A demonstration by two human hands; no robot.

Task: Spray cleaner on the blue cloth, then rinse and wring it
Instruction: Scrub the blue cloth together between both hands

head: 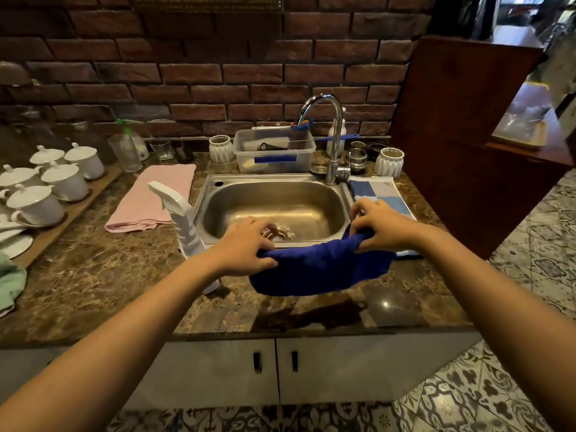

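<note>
Two hands, left hand point(246, 244) and right hand point(383, 227), pinch one blue cloth point(318, 269); three more cloths lie around the grip: pink cloth point(156, 198) beyond-left, checked cloth point(381, 190) just right, green cloth point(11, 282) far left. Far left stand five lidded cups point(34, 204); beyond the grip, two ribbed jars point(221, 148) point(389, 162), one sink point(268, 179), one tap point(335, 135).

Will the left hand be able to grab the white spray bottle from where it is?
Probably yes, but not this instant. The left hand grips the blue cloth, so it must let go first. The spray bottle stands on the counter right beside that wrist, nothing between them.
</note>
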